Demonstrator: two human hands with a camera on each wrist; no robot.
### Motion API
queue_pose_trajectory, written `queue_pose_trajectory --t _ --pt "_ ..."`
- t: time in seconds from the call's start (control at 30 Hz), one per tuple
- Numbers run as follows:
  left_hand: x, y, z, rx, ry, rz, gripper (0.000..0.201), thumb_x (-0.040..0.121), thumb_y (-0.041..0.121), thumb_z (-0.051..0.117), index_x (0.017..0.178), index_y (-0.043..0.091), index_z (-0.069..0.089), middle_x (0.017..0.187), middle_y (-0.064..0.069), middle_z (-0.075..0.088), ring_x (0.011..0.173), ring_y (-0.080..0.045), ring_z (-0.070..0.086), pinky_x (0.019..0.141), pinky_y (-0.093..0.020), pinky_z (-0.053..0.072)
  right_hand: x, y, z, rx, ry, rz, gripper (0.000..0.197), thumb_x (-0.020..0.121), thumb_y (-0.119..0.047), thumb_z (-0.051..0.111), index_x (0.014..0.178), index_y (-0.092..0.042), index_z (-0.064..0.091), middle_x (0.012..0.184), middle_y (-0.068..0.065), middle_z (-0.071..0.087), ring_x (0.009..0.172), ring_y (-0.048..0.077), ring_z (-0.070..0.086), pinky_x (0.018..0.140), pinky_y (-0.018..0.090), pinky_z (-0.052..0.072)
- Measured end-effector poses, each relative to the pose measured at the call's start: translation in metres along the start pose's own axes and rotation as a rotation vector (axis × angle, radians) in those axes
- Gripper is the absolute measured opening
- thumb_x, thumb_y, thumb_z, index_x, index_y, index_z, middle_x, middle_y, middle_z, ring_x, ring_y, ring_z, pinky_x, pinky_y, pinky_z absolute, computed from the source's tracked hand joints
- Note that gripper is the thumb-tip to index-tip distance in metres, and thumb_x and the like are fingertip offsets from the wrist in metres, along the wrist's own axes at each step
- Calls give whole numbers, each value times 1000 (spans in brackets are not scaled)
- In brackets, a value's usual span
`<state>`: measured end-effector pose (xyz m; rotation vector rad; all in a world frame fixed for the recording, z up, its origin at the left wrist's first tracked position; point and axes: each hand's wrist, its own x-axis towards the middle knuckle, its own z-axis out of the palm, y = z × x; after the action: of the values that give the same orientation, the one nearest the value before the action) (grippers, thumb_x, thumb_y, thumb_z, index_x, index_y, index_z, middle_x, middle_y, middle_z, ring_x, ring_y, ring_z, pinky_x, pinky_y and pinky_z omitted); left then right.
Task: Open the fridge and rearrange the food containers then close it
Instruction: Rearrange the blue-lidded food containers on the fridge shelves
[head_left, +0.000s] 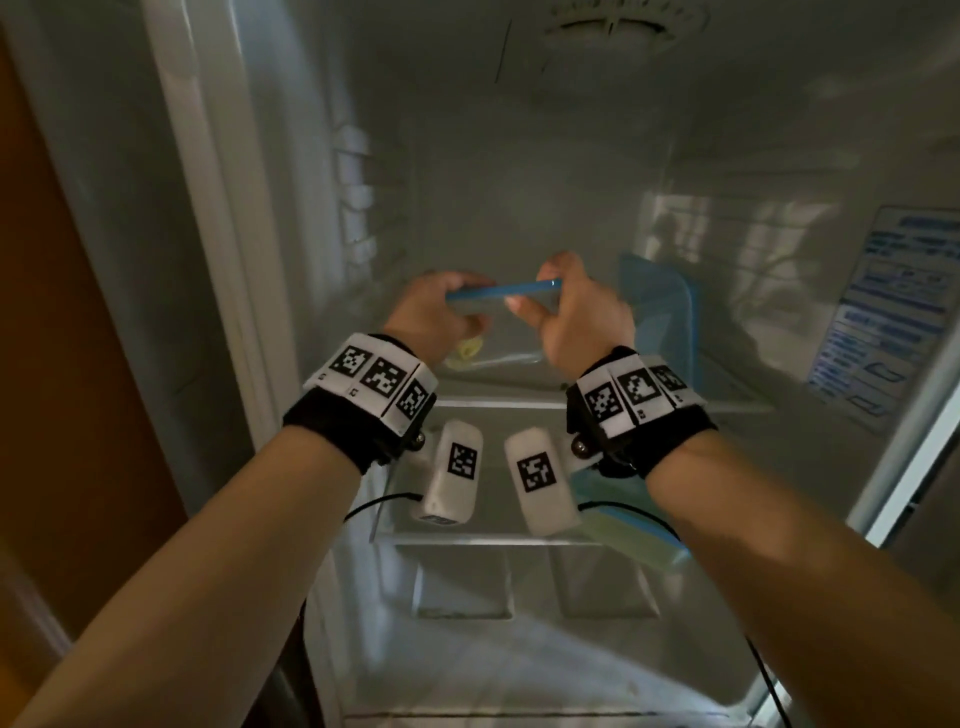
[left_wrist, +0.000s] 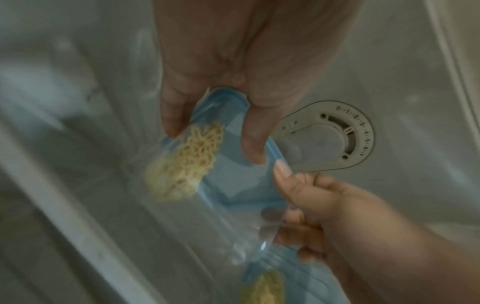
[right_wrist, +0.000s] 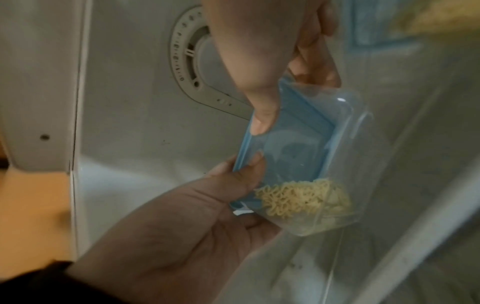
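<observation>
Head view: fridge (head_left: 519, 156) open; left hand (head_left: 434, 312) and right hand (head_left: 579, 312) both grip one clear container (head_left: 498, 325) by its blue lid, above the upper glass shelf (head_left: 727, 384). A second blue-lidded container (head_left: 662, 312) stands just right. Left wrist view: noodles (left_wrist: 185, 162) inside, thermostat dial (left_wrist: 335, 135) behind. Right wrist view: thumbs on lid rim.

The clear plastic food container (right_wrist: 324, 164) has a blue lid and pale yellow noodles (right_wrist: 301, 197); at three o'clock stands another blue-lidded container (head_left: 660, 312). Black-and-white square-patterned wristbands (head_left: 374, 376).
</observation>
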<state>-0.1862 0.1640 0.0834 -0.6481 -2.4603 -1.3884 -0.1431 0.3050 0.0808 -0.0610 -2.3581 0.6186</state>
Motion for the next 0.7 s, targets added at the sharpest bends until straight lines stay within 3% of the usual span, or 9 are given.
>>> queue_pose_trajectory --t 0.07,0.13,0.33,0.47,0.57,0.7 --pt "-1 -6 -7 73 -10 -18 41 79 7 65 118 16 62 119 -12 62 110 -24 58 88 -17 44 -7 0 12 107 -33 28 39 85 -43 53 113 -17 48 91 4 57 85 26 58 84 44 49" --pt "-3 -12 -8 115 -27 -57 40 79 7 65 116 19 63 120 -11 61 102 -20 57 91 -26 44 -12 1 22 171 -45 57 35 84 -39 55 110 -17 48 90 2 52 88 29 58 84 46 50" --pt "-5 -26 -5 153 -35 -133 42 75 0 66 110 24 63 130 -13 54 115 -27 55 100 -35 45 -20 2 32 224 -154 86 30 84 -30 58 109 -16 49 105 15 64 92 33 62 81 40 51" --pt "-5 -27 -3 235 6 -162 43 73 9 69 111 29 63 130 -9 54 113 -26 55 101 -37 45 -21 7 21 205 -201 49 38 82 -23 60 119 -20 50 99 4 57 95 22 58 79 30 45" --pt "-5 -8 1 357 -4 -95 54 68 16 75 117 29 60 129 -6 56 115 -25 55 102 -37 43 -15 12 3 210 -82 71 39 80 -19 58 118 -24 51 96 -4 51 87 14 51 74 26 38" --pt "1 35 24 237 -74 112 56 72 19 70 125 25 53 137 -5 49 126 -23 47 109 -39 36 -7 25 -25 380 183 91 38 74 -12 62 111 -18 57 93 0 52 81 13 48 75 25 40"
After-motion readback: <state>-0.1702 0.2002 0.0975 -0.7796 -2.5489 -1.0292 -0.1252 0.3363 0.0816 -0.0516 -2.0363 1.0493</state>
